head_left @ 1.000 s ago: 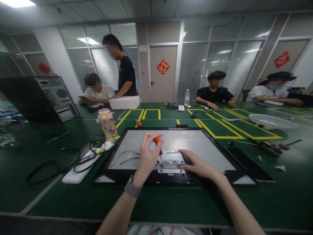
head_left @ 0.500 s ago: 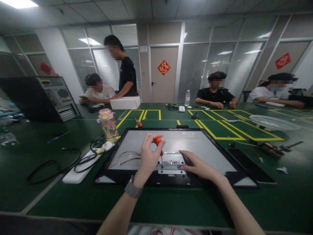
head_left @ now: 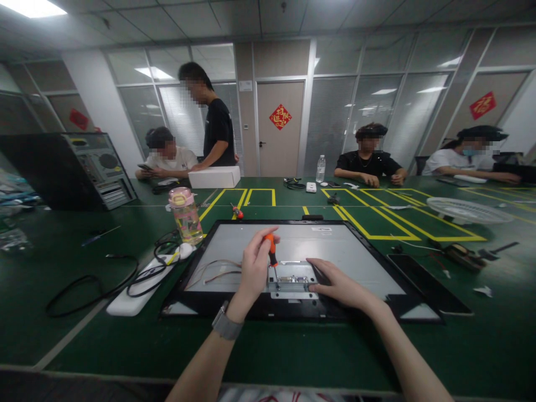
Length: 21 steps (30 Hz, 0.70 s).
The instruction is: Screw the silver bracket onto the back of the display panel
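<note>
Far left: dark computer tower point(head_left: 42, 167) on the green table point(head_left: 326, 354), well apart from the work. Next, black cable point(head_left: 121, 256) looping over a white power strip point(head_left: 129, 298); drink bottle point(head_left: 184, 215) upright behind, near the panel's left edge.

Centre: flat black-framed panel point(head_left: 352, 254), grey face up. Thin wires point(head_left: 221, 274) cross its left part, one visible end lying loose on the grey face; where they run under the hand is hidden.

Left hand point(head_left: 254, 268): fingers closed round the orange handle of a screwdriver point(head_left: 271, 248). Driver tilts, top leaning left, shaft reaching down to the left end of a metal bracket point(head_left: 291, 286). Bracket lies on the panel, near the front edge.

Right hand point(head_left: 335, 279): resting across the bracket's right end, thumb and fingers spread apart; cannot tell whether it grips or only steadies.

Progress, judged: bracket is in position, driver is at its left end; work at that spot appears unfinished. Screw under the tip too small to make out, so turning in or out is undetermined. Number of fastenings left: cannot tell.

Right: dark flat slab point(head_left: 429, 283), just beside the panel.
</note>
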### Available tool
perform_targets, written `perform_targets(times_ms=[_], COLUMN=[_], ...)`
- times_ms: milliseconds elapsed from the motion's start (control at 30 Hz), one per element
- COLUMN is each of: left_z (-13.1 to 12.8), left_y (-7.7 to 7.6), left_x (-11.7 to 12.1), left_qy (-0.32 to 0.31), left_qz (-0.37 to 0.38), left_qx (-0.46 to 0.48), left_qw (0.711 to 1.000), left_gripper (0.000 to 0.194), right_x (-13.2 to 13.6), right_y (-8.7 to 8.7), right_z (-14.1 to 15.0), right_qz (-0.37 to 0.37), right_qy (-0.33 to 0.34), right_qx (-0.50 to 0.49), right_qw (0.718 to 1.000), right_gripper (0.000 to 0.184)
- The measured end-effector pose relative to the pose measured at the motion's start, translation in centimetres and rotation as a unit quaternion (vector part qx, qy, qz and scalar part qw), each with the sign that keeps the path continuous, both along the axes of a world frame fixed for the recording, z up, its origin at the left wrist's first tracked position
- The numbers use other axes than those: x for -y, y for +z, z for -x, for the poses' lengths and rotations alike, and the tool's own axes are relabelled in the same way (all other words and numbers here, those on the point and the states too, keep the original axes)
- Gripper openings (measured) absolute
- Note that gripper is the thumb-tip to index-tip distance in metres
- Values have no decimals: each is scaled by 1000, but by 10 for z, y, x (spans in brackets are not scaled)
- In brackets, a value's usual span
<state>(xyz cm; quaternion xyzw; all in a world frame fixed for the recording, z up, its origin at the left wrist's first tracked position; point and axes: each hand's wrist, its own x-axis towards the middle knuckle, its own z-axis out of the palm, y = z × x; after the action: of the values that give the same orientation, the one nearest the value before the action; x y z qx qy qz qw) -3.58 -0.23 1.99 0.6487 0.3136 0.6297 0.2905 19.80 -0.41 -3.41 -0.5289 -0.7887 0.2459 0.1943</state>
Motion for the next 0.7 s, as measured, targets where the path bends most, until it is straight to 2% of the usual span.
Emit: perform_targets(times_ms=[167, 367, 467, 633, 700], left_z=[1, -1, -1, 0, 1], left_y=[0, -2, -2, -1, 1], left_x=[-1, -2, -2, -3, -2], left_qy=[52, -4, -13, 54, 62], left_qz=[-32, 27, 26, -29, -39], left_qx=[-17, 8, 7, -22, -22], left_qw=[998, 1000, 1000, 998, 997], left_gripper=[17, 29, 30, 16, 15], right_x=[0, 3, 3, 3, 3], right_y=[1, 6, 7, 6, 5], right_z=[1, 4, 3, 3, 3], right_qz=[-2, 3, 5, 9, 9], right_qy=[-1, -8, -8, -11, -8], right_qx=[3, 10, 10, 6, 6], right_qw=[1000, 1000, 1000, 1000, 1000], right_gripper=[70, 68, 68, 70, 70])
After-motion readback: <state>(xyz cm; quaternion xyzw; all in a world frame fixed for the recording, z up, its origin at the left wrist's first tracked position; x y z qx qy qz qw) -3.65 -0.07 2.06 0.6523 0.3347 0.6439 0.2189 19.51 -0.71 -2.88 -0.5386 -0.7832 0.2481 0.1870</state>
